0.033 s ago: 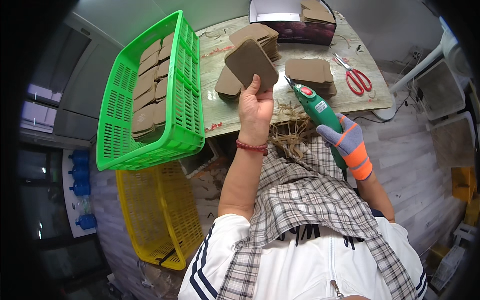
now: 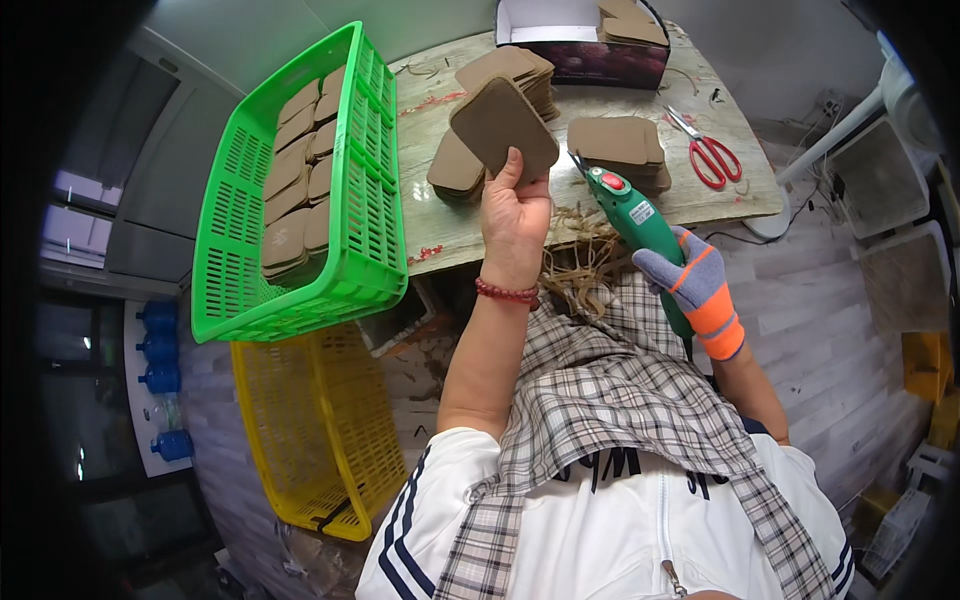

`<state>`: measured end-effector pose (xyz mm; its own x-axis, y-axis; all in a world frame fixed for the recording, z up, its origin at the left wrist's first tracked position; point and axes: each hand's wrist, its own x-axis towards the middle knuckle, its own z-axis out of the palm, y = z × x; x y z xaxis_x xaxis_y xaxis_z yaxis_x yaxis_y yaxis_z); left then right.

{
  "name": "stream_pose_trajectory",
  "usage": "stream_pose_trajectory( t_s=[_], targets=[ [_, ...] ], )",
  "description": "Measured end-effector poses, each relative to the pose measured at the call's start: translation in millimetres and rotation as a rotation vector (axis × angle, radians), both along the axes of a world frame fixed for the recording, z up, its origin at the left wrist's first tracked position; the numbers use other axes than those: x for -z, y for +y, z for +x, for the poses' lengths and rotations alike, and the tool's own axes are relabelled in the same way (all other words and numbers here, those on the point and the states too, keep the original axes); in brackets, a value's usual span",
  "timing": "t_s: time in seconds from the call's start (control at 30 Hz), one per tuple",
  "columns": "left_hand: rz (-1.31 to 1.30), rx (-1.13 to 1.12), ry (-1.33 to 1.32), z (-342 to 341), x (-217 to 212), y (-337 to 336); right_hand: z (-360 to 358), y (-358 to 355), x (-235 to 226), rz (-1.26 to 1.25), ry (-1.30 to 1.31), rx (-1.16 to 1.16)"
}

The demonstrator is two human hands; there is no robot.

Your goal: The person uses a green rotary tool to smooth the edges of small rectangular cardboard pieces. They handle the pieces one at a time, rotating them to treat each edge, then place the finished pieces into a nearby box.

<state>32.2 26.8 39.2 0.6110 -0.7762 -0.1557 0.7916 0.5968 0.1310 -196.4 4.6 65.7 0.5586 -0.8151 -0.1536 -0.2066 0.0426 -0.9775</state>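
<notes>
My bare left hand (image 2: 516, 212) pinches a brown square pad (image 2: 503, 125) with rounded corners, thumb on its face, tilted above the table. In a grey and orange glove, my right hand (image 2: 695, 285) is wrapped round green electric scissors (image 2: 630, 208) with a red switch. Their pointed tip is beside the pad, a small gap apart. Behind the held pad rises a stack of similar pads (image 2: 497, 66). A lower pile (image 2: 457, 168) lies to its left, partly hidden by the hand and pad. Another pad stack (image 2: 610, 140) sits beyond the scissors' tip.
Red-handled scissors (image 2: 708, 155) lie on the table's right. A green basket (image 2: 375, 200) of pads stands at left, above a yellow basket (image 2: 340, 440). An open box (image 2: 580, 62) with pads is at the back. Trimmed strips (image 2: 585, 262) hang at the table's near edge.
</notes>
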Motion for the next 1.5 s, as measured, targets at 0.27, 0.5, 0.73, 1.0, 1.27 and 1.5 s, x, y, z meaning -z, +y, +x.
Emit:
stream_pose_trajectory(
  t_s=[0.27,0.5,0.73,1.0,1.27,1.5],
  targets=[
    [-0.049,0.059,-0.026,-20.4,5.2,-13.9,-4.4,-1.4,-3.8,0.013,-0.007,0.022],
    [0.065,0.082,-0.145,-37.0,16.2,-6.0,-4.9,-3.4,-9.2,-0.027,0.013,0.066],
    [0.114,0.18,-0.271,-48.1,39.4,8.8,-6.4,-10.3,-7.9,-0.05,-0.033,0.106],
    [0.202,0.199,-0.569,-11.9,45.4,29.4,-15.5,-12.8,-15.7,-0.06,0.042,0.009],
    [0.392,0.33,-0.99,58.0,17.4,55.6,-13.3,-7.9,-12.7,-0.049,0.101,-0.167],
    [0.463,0.507,-1.017,51.1,13.7,69.6,-5.2,-4.4,-6.8,-0.003,0.076,-0.181]
  ],
)
